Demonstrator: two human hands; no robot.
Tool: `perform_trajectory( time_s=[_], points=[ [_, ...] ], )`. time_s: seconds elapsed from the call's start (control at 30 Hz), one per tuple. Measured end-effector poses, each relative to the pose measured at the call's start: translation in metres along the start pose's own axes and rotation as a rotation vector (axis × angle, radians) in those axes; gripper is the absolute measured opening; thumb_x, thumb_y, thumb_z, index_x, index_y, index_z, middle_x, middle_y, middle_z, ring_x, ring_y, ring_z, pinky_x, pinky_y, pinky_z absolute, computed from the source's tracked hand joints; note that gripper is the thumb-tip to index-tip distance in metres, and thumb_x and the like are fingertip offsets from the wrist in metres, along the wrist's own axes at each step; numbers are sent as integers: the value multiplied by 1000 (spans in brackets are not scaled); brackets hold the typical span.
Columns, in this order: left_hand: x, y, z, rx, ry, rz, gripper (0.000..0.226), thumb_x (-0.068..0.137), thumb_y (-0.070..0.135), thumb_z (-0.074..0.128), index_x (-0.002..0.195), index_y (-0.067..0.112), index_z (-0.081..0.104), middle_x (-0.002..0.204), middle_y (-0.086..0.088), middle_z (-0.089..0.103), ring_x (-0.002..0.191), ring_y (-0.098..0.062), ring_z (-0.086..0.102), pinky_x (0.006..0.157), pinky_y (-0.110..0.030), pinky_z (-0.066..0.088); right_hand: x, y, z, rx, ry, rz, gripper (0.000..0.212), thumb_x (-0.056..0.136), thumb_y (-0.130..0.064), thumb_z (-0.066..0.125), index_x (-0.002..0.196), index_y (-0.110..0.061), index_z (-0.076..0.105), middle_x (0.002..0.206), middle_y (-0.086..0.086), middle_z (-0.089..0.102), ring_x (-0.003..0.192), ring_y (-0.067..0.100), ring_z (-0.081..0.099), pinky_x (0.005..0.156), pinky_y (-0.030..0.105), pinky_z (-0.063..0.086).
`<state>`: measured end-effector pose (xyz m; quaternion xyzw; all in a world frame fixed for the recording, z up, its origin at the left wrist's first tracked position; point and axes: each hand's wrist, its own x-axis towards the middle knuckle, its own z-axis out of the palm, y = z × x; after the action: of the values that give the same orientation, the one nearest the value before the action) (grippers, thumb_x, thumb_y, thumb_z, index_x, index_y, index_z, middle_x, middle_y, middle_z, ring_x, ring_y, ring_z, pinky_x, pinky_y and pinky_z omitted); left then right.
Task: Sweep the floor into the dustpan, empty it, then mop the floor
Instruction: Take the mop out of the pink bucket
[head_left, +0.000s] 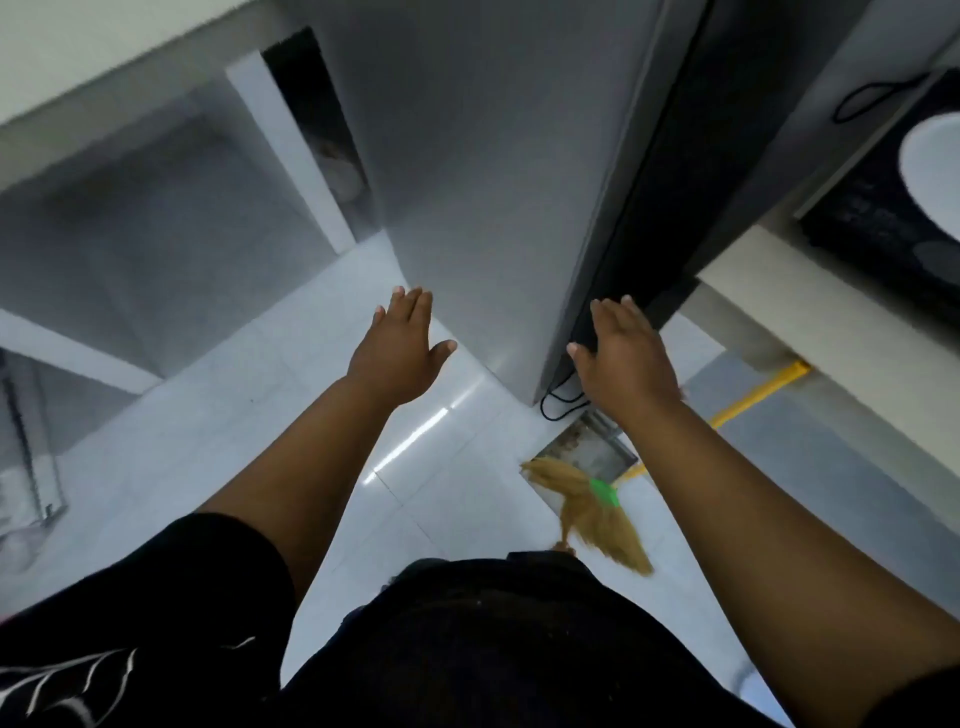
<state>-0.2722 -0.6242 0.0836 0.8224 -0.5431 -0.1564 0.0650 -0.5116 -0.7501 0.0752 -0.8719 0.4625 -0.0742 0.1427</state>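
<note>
Head view, looking down: both arms reach out toward a tall grey appliance (493, 182) at 12 o'clock. Left hand (400, 348) just left of centre, flat, fingers straight and together, holding nothing, fingertips at the appliance's front face; contact unclear. Right hand (623, 358) at 2 o'clock of centre, also flat and empty, over the appliance's dark side. Broom (587, 509) lies on the white tile floor (260, 415) at 5 o'clock, straw bristles blurred, green collar, yellow handle running under the right forearm toward 3 o'clock. Bristles overlap a grey rectangular panel (597, 447), dustpan or floor hatch, cannot tell. Black cable (561, 402) at the appliance's foot. Black cooktop (872, 223) on the counter (779, 291), 2 o'clock.
</note>
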Motion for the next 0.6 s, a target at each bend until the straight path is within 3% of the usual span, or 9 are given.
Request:
perform_trajectory(
  time_s=[0.6],
  points=[
    [-290,-316,-83,-97,305,-736,76,99,50,39,154,9,7,163,-7,5,150,-24,-1,121,-41,6,-31,-427,80,37,-143,-707,63,96,-41,49,146,-8,32,153,7,33,147,23,13,116,38,20]
  ],
)
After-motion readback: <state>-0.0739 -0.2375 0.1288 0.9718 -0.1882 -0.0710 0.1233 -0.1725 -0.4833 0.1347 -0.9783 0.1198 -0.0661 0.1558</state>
